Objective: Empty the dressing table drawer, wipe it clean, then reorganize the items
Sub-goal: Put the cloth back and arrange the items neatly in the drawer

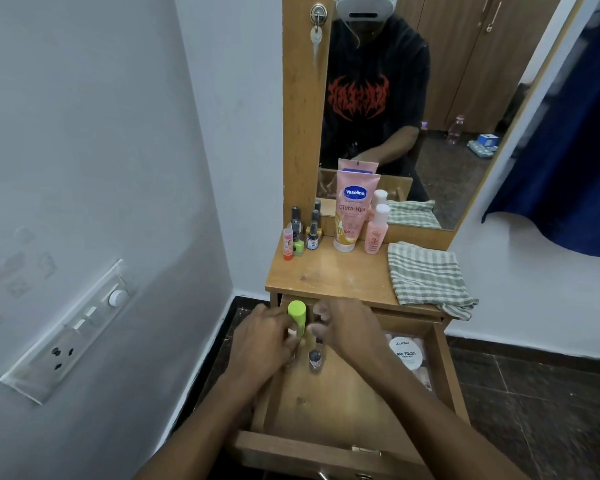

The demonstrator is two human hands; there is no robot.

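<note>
My left hand point(269, 336) has its grip closed on the green stick point(298, 317), up over the drawer point(340, 393). Right hand point(347, 329) is half open, fingers at a small bottle point(315, 358) w/ no hold I can see. Lift slow & straight, don't tip it.

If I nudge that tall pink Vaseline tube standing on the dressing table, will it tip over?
Probably yes: the Vaseline tube stands tall on its narrow cap. It looks like soft plastic, so likely squashy. Falling, it may knock the pink bottle close beside it.

Likely a home bedroom: dressing table point(329, 271), mirror point(447, 98).
</note>
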